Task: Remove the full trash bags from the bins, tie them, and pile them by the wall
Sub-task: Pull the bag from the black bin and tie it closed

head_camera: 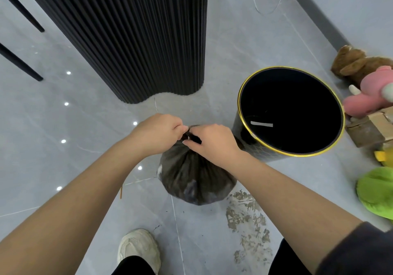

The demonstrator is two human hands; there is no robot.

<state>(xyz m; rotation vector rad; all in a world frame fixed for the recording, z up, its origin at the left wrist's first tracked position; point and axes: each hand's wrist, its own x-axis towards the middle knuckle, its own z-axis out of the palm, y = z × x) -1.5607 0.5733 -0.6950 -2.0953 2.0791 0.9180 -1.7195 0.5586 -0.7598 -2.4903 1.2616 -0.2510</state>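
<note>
One full black bag (197,177) sits on the floor (85,126), just left of the one open bin (263,152). Both arms reach down to its gathered neck: left hand (158,132) and right hand (210,141) each pinch a twisted end, knuckles nearly touching. Three toys lie right of the bin: brown toy (357,62), pink toy (370,96), green toy (376,189).
</note>
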